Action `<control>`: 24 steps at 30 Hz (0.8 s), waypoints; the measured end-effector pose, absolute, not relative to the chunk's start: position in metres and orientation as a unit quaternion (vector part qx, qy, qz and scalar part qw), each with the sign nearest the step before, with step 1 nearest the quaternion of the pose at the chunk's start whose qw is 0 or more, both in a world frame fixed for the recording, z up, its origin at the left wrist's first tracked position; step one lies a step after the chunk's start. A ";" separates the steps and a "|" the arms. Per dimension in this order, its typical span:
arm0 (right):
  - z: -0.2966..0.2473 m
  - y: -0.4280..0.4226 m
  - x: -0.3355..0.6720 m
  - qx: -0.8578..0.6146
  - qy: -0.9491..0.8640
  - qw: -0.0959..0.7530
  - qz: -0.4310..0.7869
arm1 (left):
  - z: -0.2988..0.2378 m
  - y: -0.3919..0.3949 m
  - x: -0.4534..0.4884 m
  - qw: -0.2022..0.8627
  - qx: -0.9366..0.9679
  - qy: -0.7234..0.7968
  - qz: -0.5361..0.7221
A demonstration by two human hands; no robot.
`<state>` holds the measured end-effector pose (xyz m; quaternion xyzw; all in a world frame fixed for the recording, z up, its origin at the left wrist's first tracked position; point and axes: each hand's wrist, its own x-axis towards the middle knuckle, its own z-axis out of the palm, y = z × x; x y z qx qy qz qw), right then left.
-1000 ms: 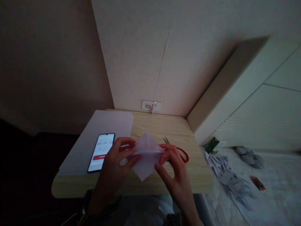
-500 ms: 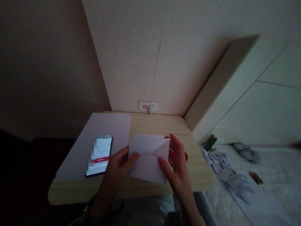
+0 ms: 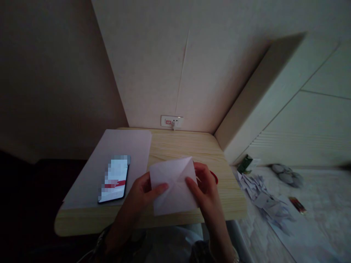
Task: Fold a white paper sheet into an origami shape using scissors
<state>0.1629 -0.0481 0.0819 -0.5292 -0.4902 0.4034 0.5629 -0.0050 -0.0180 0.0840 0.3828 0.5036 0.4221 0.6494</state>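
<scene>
A creased square of white paper is held up over the front of a small light-wood table. My left hand pinches its left edge, thumb laid across the front. My right hand grips the right edge, thumb on the front and fingers behind. A diagonal crease runs from the top right corner towards the middle. Behind my right hand a red handle of a pair of scissors peeks out on the table.
A phone with a lit screen lies on a white sheet at the table's left. A wall socket sits behind the table. On the bed at the right lie a heap of folded papers and small objects.
The folded diamond of paper has been opened out and turned to a flat square, then lifted a little towards me. Both hands have shifted to its side edges.
</scene>
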 end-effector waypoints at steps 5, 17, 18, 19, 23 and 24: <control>0.082 -0.049 0.163 -0.505 -0.539 0.569 0.362 | 0.081 -0.021 -0.001 0.611 0.390 0.535 0.435; 0.093 -0.067 0.168 -0.455 -0.645 0.554 0.265 | 0.080 -0.023 0.002 0.584 0.338 0.518 0.525; 0.095 -0.068 0.168 -0.443 -0.663 0.542 0.265 | 0.080 -0.024 0.002 0.586 0.335 0.514 0.529; 0.096 -0.069 0.168 -0.433 -0.679 0.531 0.264 | 0.080 -0.025 0.003 0.593 0.331 0.509 0.529; 0.094 -0.067 0.164 -0.422 -0.731 0.483 0.234 | 0.079 -0.029 0.005 0.637 0.303 0.494 0.509; 0.093 -0.065 0.163 -0.425 -0.743 0.466 0.225 | 0.078 -0.030 0.005 0.651 0.294 0.482 0.507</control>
